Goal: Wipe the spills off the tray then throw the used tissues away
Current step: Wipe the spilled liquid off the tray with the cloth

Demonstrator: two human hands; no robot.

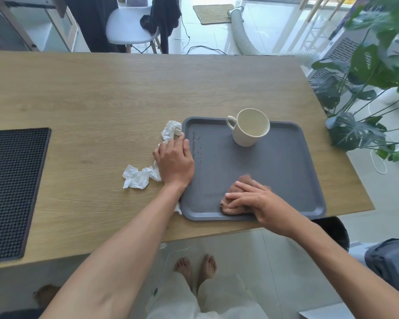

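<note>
A grey tray (274, 171) lies on the wooden table (101, 93), with a cream mug (249, 130) standing upright at its back. Water droplets (197, 146) line the tray's inner left side. My right hand (256, 199) presses a brown, soaked tissue (242, 180) onto the tray near its front edge. My left hand (174, 160) lies flat across the tray's left rim, fingers resting on a crumpled white tissue (171, 131). Another crumpled white tissue (136, 178) sits on the table just left of that hand.
A black rubber mat (12, 192) covers the table's left end. A dark bin (334, 229) stands on the floor below the table's front right corner. A leafy plant (373, 72) crowds the right side. A white chair (129, 26) stands behind the table.
</note>
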